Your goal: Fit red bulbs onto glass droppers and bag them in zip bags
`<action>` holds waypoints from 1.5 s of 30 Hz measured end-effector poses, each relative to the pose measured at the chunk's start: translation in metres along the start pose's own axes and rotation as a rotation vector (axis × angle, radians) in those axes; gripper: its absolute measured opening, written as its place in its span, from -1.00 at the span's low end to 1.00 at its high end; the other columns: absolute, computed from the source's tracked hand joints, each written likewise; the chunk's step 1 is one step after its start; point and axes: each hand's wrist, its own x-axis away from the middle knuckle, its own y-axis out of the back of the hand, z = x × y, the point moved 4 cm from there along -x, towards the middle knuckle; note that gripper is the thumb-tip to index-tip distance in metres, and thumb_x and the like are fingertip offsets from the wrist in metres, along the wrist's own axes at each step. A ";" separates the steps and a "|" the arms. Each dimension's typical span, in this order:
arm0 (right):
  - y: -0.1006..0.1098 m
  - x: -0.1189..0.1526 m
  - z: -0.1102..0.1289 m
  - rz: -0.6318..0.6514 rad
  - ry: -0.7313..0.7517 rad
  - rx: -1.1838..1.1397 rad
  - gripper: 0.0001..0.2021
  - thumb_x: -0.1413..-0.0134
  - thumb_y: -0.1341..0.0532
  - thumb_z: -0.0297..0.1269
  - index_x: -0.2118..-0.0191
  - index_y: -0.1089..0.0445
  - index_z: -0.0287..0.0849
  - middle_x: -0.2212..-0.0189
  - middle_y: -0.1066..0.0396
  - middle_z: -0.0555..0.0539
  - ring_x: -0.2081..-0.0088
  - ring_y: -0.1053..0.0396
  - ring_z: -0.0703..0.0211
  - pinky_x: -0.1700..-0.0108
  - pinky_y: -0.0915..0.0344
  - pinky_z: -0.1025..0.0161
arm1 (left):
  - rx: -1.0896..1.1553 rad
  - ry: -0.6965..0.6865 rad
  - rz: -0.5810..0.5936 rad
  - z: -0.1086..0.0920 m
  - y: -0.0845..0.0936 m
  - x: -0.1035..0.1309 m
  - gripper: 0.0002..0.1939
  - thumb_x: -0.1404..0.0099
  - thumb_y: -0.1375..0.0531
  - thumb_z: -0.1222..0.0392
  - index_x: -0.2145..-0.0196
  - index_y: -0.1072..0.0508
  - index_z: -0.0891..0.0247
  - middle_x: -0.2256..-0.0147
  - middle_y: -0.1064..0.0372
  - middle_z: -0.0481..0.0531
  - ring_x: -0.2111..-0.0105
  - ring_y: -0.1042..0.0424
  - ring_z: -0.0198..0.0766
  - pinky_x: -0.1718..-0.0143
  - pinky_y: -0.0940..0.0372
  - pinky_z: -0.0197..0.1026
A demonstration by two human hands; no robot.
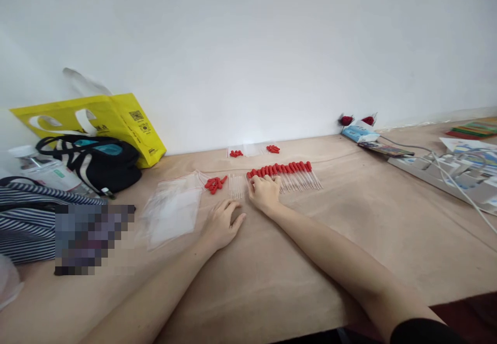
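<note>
Clear bags [173, 210] beside red-capped droppers [289, 174]

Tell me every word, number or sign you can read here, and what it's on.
Nothing reads clearly.
Yellow bag: two printed QR-style squares and dark characters, too blurred to read.
White packet by the black bag: green label, too small.
Blue pack and papers at right: print unreadable.

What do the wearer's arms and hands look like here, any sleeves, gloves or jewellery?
Both forearms are bare from elbow to wrist. The left hand and right hand wear no gloves; no rings, watch or bracelets are visible. A dark, black-looking sleeve edge shows at the right upper arm near the bottom of the picture. The left arm shows no sleeve in view. Nails are too small to judge.
</note>
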 end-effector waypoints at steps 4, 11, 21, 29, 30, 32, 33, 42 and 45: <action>-0.002 -0.002 0.001 0.072 -0.006 0.048 -0.83 0.00 -0.05 -0.32 0.36 -0.37 -0.21 0.42 -0.45 -0.14 0.28 -0.28 0.10 0.17 0.17 0.09 | -0.016 0.000 0.014 0.000 0.000 0.000 -0.78 -0.23 -0.04 0.13 0.20 -0.33 0.26 0.18 -0.32 0.10 0.17 -0.32 -0.13 0.13 -0.22 -0.07; -0.002 -0.001 0.003 0.130 0.005 0.034 -0.77 -0.03 -0.01 -0.29 0.37 -0.41 -0.17 0.38 -0.46 -0.14 0.26 -0.29 0.10 0.15 0.15 0.07 | -0.013 -0.015 0.007 -0.002 0.001 0.000 -0.78 -0.23 -0.05 0.13 0.21 -0.34 0.27 0.19 -0.33 0.10 0.18 -0.33 -0.13 0.15 -0.23 -0.07; -0.008 -0.014 0.013 0.309 -0.055 0.165 -0.73 -0.04 -0.02 -0.34 0.32 -0.45 -0.28 0.33 -0.45 -0.28 0.21 -0.31 0.01 0.07 0.16 0.03 | -0.003 0.009 0.003 0.000 0.002 0.000 -0.80 -0.21 -0.07 0.15 0.23 -0.35 0.25 0.20 -0.34 0.08 0.17 -0.33 -0.15 0.13 -0.23 -0.09; -0.009 -0.016 0.023 0.428 -0.042 0.228 -0.71 -0.02 0.01 -0.54 0.29 -0.46 -0.31 0.31 -0.45 -0.29 0.16 -0.30 -0.05 0.10 0.14 0.03 | -0.127 0.053 -0.164 0.015 0.014 -0.004 -0.84 -0.18 -0.10 0.20 0.28 -0.40 0.27 0.26 -0.37 0.08 0.20 -0.31 -0.12 0.16 -0.21 -0.09; -0.006 -0.014 0.022 0.431 -0.041 0.232 -0.71 -0.02 0.01 -0.54 0.28 -0.45 -0.31 0.30 -0.44 -0.29 0.16 -0.30 -0.05 0.10 0.14 0.04 | -0.164 0.087 -0.207 0.022 0.019 -0.007 -0.85 -0.17 -0.10 0.23 0.30 -0.41 0.27 0.28 -0.37 0.08 0.21 -0.31 -0.11 0.17 -0.21 -0.08; 0.003 -0.008 0.016 0.432 -0.032 0.234 -0.71 -0.05 0.02 -0.52 0.27 -0.44 -0.29 0.30 -0.44 -0.26 0.16 -0.29 -0.03 0.12 0.12 0.06 | -0.248 0.159 -0.273 0.037 0.030 -0.014 -0.83 -0.17 -0.09 0.26 0.28 -0.42 0.27 0.26 -0.38 0.09 0.21 -0.30 -0.08 0.17 -0.20 -0.07; 0.009 -0.004 0.012 0.429 -0.019 0.234 -0.72 -0.07 0.03 -0.50 0.26 -0.43 -0.28 0.30 -0.44 -0.26 0.17 -0.29 -0.01 0.13 0.12 0.07 | -0.292 0.184 -0.281 0.044 0.035 -0.017 -0.82 -0.17 -0.08 0.27 0.26 -0.43 0.26 0.25 -0.38 0.09 0.20 -0.30 -0.07 0.18 -0.19 -0.07; 0.057 0.044 -0.048 0.324 0.392 0.152 -0.78 -0.13 -0.06 -0.22 0.38 -0.34 -0.25 0.37 -0.42 -0.17 0.23 -0.25 0.07 0.23 0.10 0.18 | -0.490 0.070 -0.117 0.069 0.035 -0.035 -0.84 -0.21 -0.07 0.23 0.29 -0.43 0.18 0.25 -0.42 0.08 0.22 -0.33 -0.03 0.23 -0.17 -0.06; 0.063 0.050 -0.062 0.299 0.500 0.023 -0.79 -0.10 -0.11 -0.18 0.44 -0.33 -0.20 0.42 -0.41 -0.08 0.28 -0.24 0.15 0.24 0.09 0.21 | -0.467 0.044 -0.133 0.070 0.033 -0.040 -0.85 -0.22 -0.04 0.26 0.38 -0.41 0.20 0.32 -0.43 0.09 0.28 -0.35 -0.03 0.26 -0.19 -0.05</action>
